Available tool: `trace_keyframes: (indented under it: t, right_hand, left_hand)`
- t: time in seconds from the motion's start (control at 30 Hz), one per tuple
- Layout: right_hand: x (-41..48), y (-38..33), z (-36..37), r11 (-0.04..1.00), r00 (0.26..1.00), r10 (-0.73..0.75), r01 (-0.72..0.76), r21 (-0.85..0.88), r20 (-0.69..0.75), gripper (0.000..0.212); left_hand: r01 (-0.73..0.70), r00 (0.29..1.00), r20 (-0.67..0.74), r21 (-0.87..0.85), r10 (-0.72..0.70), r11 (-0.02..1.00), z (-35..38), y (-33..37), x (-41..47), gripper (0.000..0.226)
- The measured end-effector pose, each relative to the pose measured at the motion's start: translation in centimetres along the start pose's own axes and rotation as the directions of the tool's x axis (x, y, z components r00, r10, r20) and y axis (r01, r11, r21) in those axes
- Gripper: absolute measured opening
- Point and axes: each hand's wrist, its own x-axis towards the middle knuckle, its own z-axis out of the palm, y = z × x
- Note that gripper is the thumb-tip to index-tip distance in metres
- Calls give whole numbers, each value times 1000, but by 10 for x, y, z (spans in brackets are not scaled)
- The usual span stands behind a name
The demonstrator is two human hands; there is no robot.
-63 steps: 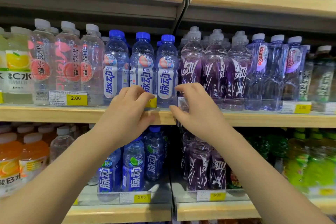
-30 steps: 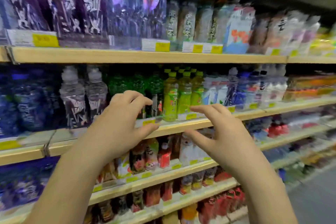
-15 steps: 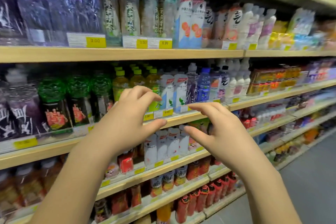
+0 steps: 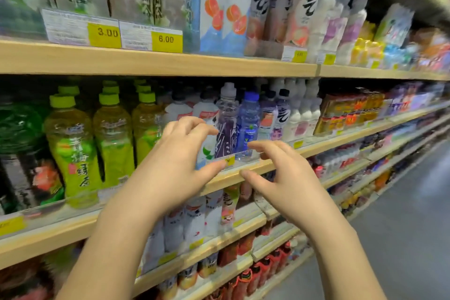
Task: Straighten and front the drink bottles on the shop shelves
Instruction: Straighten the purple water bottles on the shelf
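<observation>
A purple-labelled clear bottle (image 4: 227,126) and a blue-capped bottle (image 4: 248,124) stand side by side on the middle shelf (image 4: 272,164), among white bottles (image 4: 298,117). My left hand (image 4: 175,165) hovers in front of the purple bottle, fingers curved and apart, holding nothing. My right hand (image 4: 285,178) floats just right of it, below the blue bottle, also empty with fingers spread. Neither hand touches a bottle. Yellow-green tea bottles (image 4: 73,146) with lime caps fill the shelf to the left.
The upper shelf (image 4: 170,63) carries tall bottles and cartons with yellow price tags (image 4: 104,35). Lower shelves (image 4: 219,241) hold white and red bottles. The grey aisle floor (image 4: 401,226) runs along the right.
The view has slid right along the shelves, from the blue and purple bottles to the green tea section and closer in. Both hands stay raised, open and empty.
</observation>
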Motion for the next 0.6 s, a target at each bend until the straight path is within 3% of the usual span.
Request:
trace_keyframes:
  t: [0.33,0.6]
  right_hand:
    - [67,72,34,990,1000,8,-10,144,13,49]
    - [109,129,32,961,989,-144,131,242,36,42]
  left_hand:
    - [13,999,41,-27,-12,1000,51,-19,65,59]
    - [153,988,3,104,-154,983,75,3,83,62]
